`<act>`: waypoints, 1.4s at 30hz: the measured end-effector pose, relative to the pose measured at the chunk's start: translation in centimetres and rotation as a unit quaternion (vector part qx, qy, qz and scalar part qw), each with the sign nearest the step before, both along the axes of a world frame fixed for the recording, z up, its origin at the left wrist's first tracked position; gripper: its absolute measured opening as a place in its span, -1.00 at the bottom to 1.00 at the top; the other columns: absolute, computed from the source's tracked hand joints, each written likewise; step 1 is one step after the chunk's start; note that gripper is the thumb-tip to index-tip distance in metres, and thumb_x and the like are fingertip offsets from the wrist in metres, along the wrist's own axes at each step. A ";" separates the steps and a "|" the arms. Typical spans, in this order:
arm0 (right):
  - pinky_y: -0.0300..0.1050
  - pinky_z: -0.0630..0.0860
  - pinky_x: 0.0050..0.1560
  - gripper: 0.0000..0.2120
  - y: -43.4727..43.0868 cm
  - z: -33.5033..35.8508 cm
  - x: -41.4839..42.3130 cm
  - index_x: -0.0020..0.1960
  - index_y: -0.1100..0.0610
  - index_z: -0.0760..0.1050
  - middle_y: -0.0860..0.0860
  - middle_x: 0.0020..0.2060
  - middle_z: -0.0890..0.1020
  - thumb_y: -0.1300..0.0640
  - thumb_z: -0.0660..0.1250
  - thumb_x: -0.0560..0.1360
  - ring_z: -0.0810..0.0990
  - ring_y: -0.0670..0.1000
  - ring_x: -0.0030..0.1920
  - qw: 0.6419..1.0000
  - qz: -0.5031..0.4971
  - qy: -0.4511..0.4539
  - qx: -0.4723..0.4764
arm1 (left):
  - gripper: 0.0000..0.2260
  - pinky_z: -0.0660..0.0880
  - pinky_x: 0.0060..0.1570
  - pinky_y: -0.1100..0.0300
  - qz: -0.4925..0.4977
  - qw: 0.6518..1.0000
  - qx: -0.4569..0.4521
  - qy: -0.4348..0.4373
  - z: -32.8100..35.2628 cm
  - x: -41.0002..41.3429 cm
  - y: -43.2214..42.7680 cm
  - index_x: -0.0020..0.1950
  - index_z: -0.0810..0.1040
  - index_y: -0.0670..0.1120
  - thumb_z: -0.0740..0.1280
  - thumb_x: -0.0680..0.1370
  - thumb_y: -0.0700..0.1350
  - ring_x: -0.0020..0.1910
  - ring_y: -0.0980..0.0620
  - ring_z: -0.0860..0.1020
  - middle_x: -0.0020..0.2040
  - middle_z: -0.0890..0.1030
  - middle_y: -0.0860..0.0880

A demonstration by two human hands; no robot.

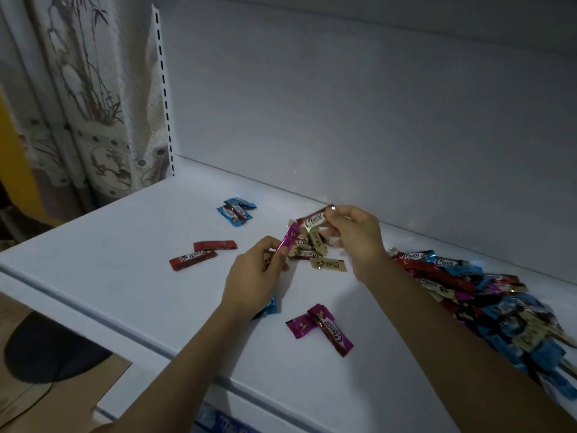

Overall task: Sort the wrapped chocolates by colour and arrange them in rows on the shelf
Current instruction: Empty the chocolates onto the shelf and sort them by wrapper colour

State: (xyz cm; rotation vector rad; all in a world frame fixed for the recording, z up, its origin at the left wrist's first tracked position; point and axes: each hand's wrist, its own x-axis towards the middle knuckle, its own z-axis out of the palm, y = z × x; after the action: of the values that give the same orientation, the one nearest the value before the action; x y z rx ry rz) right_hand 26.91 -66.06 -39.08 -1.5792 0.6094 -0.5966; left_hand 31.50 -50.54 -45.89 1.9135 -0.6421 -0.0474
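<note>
The likeliest slip is a colour mix-up. The left hand pinches a magenta chocolate by one end, directly above the near-left edge of the gold cluster. With so small a hold it could drop in among the gold pieces. The light is dim, and every wrapper carries a similar dark band, so red and gold could be misread. A lone blue chocolate lies partly under the left wrist, in front of the gold cluster and towards the front edge of the shelf. A careless pull back might sweep it off. The right forearm runs beside the unsorted heap, right of the gold cluster, and could drag pieces out.

Both arms reach forward, and the hands meet over the gold cluster. The left hand's fingers curl around the magenta piece; whether the palm holds more, I cannot tell. The right hand is raised just behind the gold cluster. Its thumb and fingertips pinch a Choco-labelled chocolate that shows a dark red band and gold.
</note>
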 end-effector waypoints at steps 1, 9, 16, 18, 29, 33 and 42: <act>-0.36 0.42 -0.48 -0.92 -0.6 -0.6 -0.1 -0.13 0.12 0.55 0.04 -0.25 0.64 0.21 0.33 0.54 0.57 -0.12 -0.39 1.000 -0.019 0.011 -0.012 | -0.88 0.52 -0.07 0.10 0.004 1.000 -0.008 0.010 0.0 0.1 0.0 0.00 0.49 0.12 0.17 0.64 0.04 -0.13 0.12 0.59 -0.18 0.63 0.15; -0.24 0.45 -0.27 -0.89 -2.1 -6.0 -1.0 -0.16 0.14 0.54 0.04 -0.21 0.62 0.15 0.46 0.42 0.59 0.03 -0.19 0.962 -0.037 0.124 -0.242 | -0.88 0.52 -0.10 0.14 -0.010 0.998 -0.050 0.039 0.1 -0.1 0.2 0.01 0.57 0.04 0.24 0.61 -0.09 -0.15 0.11 0.59 -0.17 0.65 0.13; -0.20 0.24 -0.44 -0.73 -1.0 -7.0 -2.2 -0.33 0.17 0.36 -0.04 -0.49 0.37 0.18 0.42 0.42 0.31 -0.05 -0.46 0.927 0.002 0.102 -0.362 | -0.88 0.36 -0.20 0.57 -0.023 0.997 -0.070 0.017 -0.1 0.2 0.4 0.02 0.56 0.05 0.23 0.63 -0.02 -0.15 0.29 0.56 -0.20 0.64 0.15; -0.21 0.29 -0.42 -0.77 -0.9 -6.8 -2.2 -0.29 0.16 0.43 -0.05 -0.47 0.42 0.14 0.44 0.42 0.37 -0.05 -0.43 0.928 0.027 0.115 -0.353 | -0.89 0.37 -0.19 0.57 -0.029 0.996 -0.083 0.011 0.0 0.2 0.4 0.01 0.56 0.03 0.25 0.62 -0.03 -0.17 0.31 0.56 -0.21 0.63 0.16; -0.38 0.50 -0.16 -0.95 3.2 -3.4 -1.8 -0.08 0.18 0.59 -0.01 -0.28 0.64 0.27 0.36 0.50 0.59 -0.22 -0.28 0.974 0.179 -0.026 -0.136 | -0.94 0.53 -0.09 0.27 -0.081 0.991 -0.105 -0.009 -0.1 0.0 0.4 -0.03 0.64 0.03 0.37 0.55 -0.10 -0.17 0.16 0.61 -0.20 0.67 0.15; -0.31 0.53 -0.20 -0.95 3.5 -3.7 -1.7 -0.07 0.17 0.48 0.11 -0.17 0.65 0.27 0.27 0.56 0.62 -0.07 -0.23 0.988 0.128 -0.038 -0.079 | -0.91 0.51 -0.13 0.39 -0.050 0.992 -0.113 0.000 0.3 -0.3 0.4 -0.03 0.59 0.12 0.43 0.51 -0.06 -0.15 0.25 0.61 -0.17 0.66 0.19; -0.31 0.47 -0.27 -0.83 4.4 -3.0 -4.3 -0.09 0.07 0.45 0.10 -0.14 0.67 0.30 0.37 0.49 0.63 0.00 -0.19 0.986 0.148 0.021 -0.080 | -0.84 0.39 -0.19 0.49 -0.004 0.992 -0.121 0.022 0.9 -0.4 0.7 -0.03 0.62 -0.03 0.28 0.60 -0.01 -0.27 0.24 0.57 -0.29 0.63 0.10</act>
State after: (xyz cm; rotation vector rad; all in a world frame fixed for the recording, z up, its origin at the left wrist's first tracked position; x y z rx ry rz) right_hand 22.65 -61.64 -42.09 -1.7969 0.3539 -0.3971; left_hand 31.08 -49.82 -45.02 1.6711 -0.5973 -0.0160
